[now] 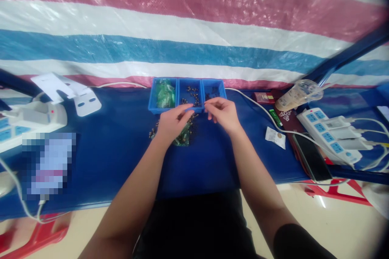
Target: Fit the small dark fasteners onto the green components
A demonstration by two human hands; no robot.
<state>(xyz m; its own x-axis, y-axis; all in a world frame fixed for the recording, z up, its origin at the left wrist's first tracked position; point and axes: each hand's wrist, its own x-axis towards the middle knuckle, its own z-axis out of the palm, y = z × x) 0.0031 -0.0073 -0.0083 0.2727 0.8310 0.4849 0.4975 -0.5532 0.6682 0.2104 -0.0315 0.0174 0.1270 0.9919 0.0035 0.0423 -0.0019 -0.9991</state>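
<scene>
Three blue bins stand side by side at the back of the blue table. The left bin holds a green plastic bag, the middle bin small metal parts, the right bin small dark parts. My left hand is over a pile of small metal parts and green plastic, thumb and index finger close together on something I cannot make out. At the front edge of the right bin, my right hand has its thumb and fingertips together; anything between them is too small to name.
White power strips lie right and left, with cables. On the right are a plastic cup, a dark phone, a white packet and a red box. White flat pieces and a blurred phone lie left.
</scene>
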